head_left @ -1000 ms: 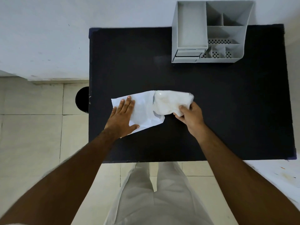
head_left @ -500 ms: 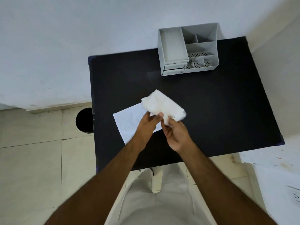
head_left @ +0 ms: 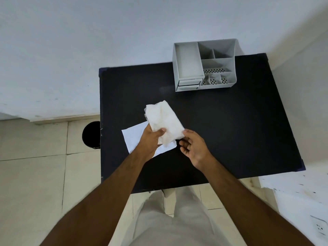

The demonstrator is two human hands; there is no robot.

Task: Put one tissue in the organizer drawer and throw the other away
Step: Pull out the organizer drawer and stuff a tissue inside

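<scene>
Crumpled tissue [head_left: 164, 119] pinched in left hand [head_left: 150, 142], right hand [head_left: 194, 150] half-open beside.

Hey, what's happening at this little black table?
A person stands over the black table sorting two tissues. The left hand has a grip on a crumpled tissue, lifted above the table, while the right hand is open at its corner. A flat tissue lies on the table beneath them. The grey organizer sits at the far edge with its drawers shut, and a dark round bin stands on the floor to the left. Nothing is put away or thrown out yet.
</scene>
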